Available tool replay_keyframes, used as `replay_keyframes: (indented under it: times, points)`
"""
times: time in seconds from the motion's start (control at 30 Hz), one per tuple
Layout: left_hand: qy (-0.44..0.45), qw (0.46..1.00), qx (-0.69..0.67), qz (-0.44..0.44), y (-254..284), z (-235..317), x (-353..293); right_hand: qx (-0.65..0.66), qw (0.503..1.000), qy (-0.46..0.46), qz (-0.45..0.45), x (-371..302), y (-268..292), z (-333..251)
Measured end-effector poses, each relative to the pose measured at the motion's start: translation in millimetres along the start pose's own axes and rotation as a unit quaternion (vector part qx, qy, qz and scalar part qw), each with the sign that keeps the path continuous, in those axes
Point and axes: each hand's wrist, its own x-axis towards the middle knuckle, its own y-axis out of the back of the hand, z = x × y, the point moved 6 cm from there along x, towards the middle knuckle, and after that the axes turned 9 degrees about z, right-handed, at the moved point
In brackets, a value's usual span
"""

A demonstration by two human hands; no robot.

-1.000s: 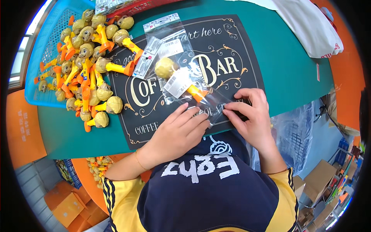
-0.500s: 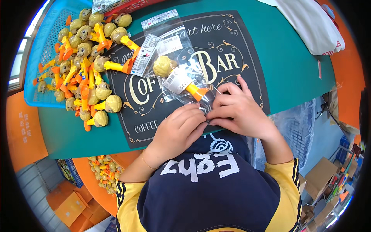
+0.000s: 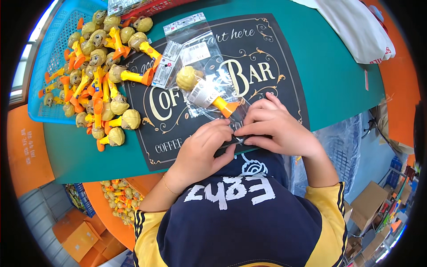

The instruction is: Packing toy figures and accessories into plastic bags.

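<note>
A clear plastic bag [image 3: 240, 116] lies on the dark printed mat [image 3: 284, 58], holding a doll-headed toy [image 3: 188, 78] with moulded yellow hair, a yellow stem and a flared orange foot. A white label wraps the stem. At the bag's near end, my right hand [image 3: 273, 127] pinches the plastic between thumb and fingertips. Beside it my left hand [image 3: 205, 144] has its curled fingers on the same end, thumb lower down. The edge between my fingertips is partly hidden. Just beyond the toy lie flat clear bags with printed header strips [image 3: 170, 62].
On the left, a blue plastic basket [image 3: 38, 95] is heaped with similar toys, some spilling onto the green table [image 3: 329, 84]. A red basket [image 3: 153, 8] stands at the far edge. White cloth [image 3: 356, 31] lies far right. More toys [image 3: 122, 200] sit below the table's near left edge.
My left thumb has dropped away from the right fingertips. My right hand has shifted slightly left along the bag's end. The toy stays in nearly the same place.
</note>
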Motion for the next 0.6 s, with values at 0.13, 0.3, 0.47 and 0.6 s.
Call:
replay_keyframes:
  times: [0.13, 0.3, 0.47, 0.6]
  points:
    - [-0.005, 1.000, -0.003, 0.006, 0, -3, -2, -0.064, 0.997, 0.035, -0.004, 5, -1, -7]
    - [-0.006, 1.000, -0.002, 0.009, 1, -3, -3, -0.072, 0.997, 0.029, -0.027, 6, -7, -6]
    - [-0.005, 1.000, -0.005, 0.010, 3, -4, -4, -0.043, 0.999, 0.019, 0.007, 7, -7, -6]
    - [-0.005, 1.000, -0.005, 0.009, 5, -5, -4, -0.083, 0.996, 0.034, -0.006, 8, -13, -15]
